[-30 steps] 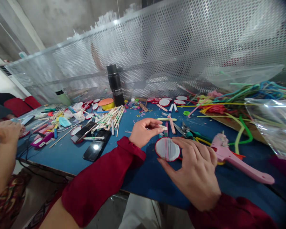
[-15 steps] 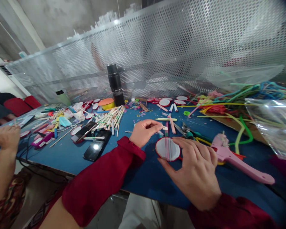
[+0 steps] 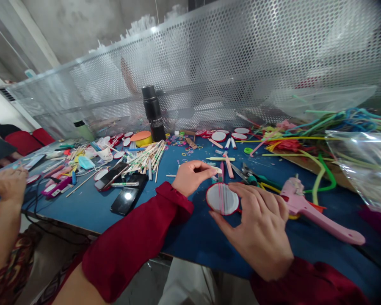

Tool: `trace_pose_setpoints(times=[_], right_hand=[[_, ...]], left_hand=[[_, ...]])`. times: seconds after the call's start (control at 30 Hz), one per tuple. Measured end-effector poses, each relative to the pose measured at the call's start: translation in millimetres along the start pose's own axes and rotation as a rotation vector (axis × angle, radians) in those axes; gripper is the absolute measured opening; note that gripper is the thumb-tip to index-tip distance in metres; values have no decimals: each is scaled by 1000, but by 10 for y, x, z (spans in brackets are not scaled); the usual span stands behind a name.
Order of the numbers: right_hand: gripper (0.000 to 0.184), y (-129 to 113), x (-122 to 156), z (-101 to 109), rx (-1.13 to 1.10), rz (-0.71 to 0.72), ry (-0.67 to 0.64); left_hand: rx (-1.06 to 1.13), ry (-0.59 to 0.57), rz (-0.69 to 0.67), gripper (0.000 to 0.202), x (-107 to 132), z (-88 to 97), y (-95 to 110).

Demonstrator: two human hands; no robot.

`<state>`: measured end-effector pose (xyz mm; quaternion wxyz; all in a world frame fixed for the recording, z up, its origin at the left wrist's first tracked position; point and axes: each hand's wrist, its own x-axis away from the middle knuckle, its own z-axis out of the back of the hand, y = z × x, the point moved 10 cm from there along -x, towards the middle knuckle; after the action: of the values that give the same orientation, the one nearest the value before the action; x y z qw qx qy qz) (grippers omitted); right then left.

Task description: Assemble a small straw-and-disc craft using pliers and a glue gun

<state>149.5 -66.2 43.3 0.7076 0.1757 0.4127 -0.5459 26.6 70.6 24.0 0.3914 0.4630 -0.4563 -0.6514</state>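
Mesh screen (image 3: pixel 241 63) walls off the far side, well behind the disc (image 3: pixel 222 198). Blue table (image 3: pixel 190 241): near edge runs below the disc w/ a bare strip between; clutter packs the area beyond and left of the disc. Pink glue gun (image 3: pixel 305 207) lies just right of the disc. Black flask (image 3: pixel 153 112) stands well beyond it, leftward. R hand (image 3: pixel 260 228) is spread flat, fingertips on the disc's right rim, thumb at its near rim, gripping nothing. L hand (image 3: pixel 190 176), just beyond-left of the disc, is curled, thumb and forefinger pinched on a small pale stick (image 3: pixel 216 170).
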Motion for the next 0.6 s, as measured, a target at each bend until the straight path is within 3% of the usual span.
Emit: trace_pose_setpoints(times=[0.6], right_hand=[[53, -4, 0, 4, -1, 10, -9]], left_hand=[[-13, 19, 10, 25, 15, 11, 22]])
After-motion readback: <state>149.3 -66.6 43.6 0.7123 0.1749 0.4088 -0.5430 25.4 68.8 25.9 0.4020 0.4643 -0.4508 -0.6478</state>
